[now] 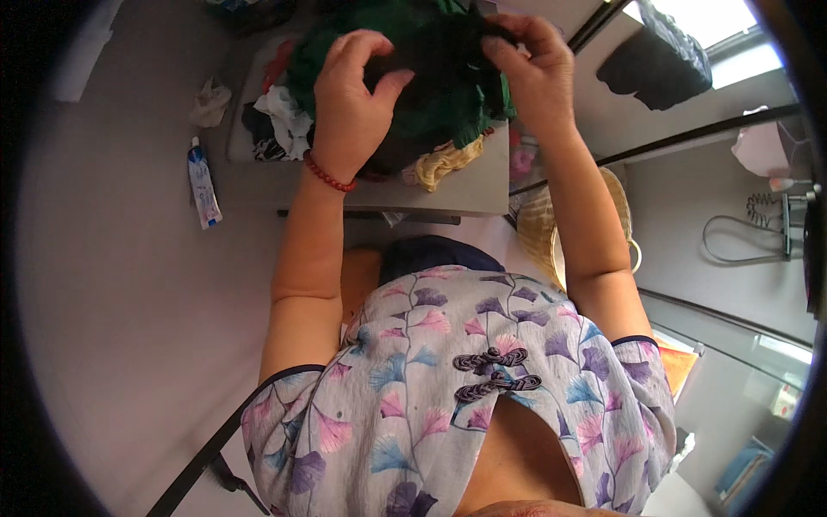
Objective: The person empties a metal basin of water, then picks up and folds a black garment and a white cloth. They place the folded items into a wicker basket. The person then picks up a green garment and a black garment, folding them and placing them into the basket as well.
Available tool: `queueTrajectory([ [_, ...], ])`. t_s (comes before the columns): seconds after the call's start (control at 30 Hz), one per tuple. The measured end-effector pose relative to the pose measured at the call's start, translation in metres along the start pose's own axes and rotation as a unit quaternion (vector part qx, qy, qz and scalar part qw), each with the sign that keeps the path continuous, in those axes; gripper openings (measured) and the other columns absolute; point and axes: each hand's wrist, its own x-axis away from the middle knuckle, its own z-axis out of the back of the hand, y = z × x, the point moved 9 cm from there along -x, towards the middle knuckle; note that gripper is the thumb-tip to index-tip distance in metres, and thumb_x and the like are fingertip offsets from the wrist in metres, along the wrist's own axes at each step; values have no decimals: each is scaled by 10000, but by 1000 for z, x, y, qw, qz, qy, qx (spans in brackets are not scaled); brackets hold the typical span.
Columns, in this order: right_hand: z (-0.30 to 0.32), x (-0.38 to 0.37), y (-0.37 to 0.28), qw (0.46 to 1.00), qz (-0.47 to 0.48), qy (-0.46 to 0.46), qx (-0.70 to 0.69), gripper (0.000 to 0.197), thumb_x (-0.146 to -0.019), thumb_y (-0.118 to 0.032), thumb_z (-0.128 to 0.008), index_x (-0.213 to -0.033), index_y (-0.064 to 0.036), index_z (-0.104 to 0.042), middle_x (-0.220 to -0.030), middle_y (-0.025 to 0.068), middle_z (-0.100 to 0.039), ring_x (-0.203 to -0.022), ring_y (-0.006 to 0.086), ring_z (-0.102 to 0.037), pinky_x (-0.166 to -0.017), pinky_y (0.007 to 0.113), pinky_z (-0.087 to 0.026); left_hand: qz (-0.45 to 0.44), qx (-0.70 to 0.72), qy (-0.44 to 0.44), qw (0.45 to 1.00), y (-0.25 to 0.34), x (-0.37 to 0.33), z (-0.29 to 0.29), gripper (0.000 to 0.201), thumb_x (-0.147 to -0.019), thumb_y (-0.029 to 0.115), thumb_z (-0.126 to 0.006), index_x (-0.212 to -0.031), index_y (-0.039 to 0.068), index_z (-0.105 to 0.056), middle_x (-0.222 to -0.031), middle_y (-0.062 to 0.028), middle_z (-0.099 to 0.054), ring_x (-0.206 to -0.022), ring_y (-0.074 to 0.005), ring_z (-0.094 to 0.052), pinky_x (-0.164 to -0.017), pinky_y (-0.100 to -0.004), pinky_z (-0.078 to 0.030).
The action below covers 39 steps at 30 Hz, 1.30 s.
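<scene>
A dark green cloth (469, 121) and a black cloth (431, 52) lie bunched together on the small table at the top of the view. My right hand (541, 77) pinches the edge of the black cloth between thumb and fingers. Over the left side of the pile is my left hand (355, 99), with thumb and index finger apart and dark cloth behind the gap. I cannot tell whether its fingertips touch the cloth. A red bead bracelet (329, 174) circles my left wrist.
White cloth (284, 119) and yellow cloth (450, 164) lie by the pile on the grey table (469, 191). Left of it are a blue-and-white tube (203, 183) and a crumpled pale item (209, 103). A wicker basket (538, 228) stands right, below a hanging black bag (656, 65).
</scene>
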Motion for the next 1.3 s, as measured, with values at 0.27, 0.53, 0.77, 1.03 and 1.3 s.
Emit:
queueTrajectory([
  [0.27,94,12,-112,965,91,118,-215,181,-750,39,-494,-921,3,-544,-938,129,-603,-862,187,-590,-765,285,-478,11,354,-4,935,82,-23,-48,266,-881,64,-558,-1144,37,-526,-1071,-45,-591,-871,-73,-554,-752,-191,-452],
  [0.53,246,95,-68,971,-156,156,-86,118,-800,-63,-630,-909,-31,-600,-805,3,-590,-741,54,-524,-671,207,-431,142,447,-239,850,127,15,-211,163,-889,110,-563,-1024,23,-587,-813,24,-567,-712,-33,-492,-632,-160,-404],
  [0.77,333,170,-52,947,-222,230,15,87,-831,-78,-625,-854,-16,-569,-763,-32,-550,-731,41,-499,-683,177,-419,292,710,-445,461,204,66,-312,147,-885,56,-529,-1010,57,-606,-884,-37,-624,-769,-117,-617,-678,-247,-535],
  [1.03,401,225,-62,917,-226,280,172,153,-802,-101,-646,-919,-29,-579,-773,-19,-542,-722,59,-495,-685,196,-423,257,604,-410,633,239,74,-384,139,-880,72,-543,-1004,49,-602,-835,14,-604,-719,-34,-550,-629,-157,-475],
  [1.3,358,209,-72,903,-231,133,337,276,-742,-171,-669,-959,-15,-601,-634,82,-520,-561,112,-476,-542,261,-424,60,461,-497,733,295,81,-408,118,-822,39,-614,-930,-3,-634,-774,-29,-612,-698,-66,-564,-644,-180,-485],
])
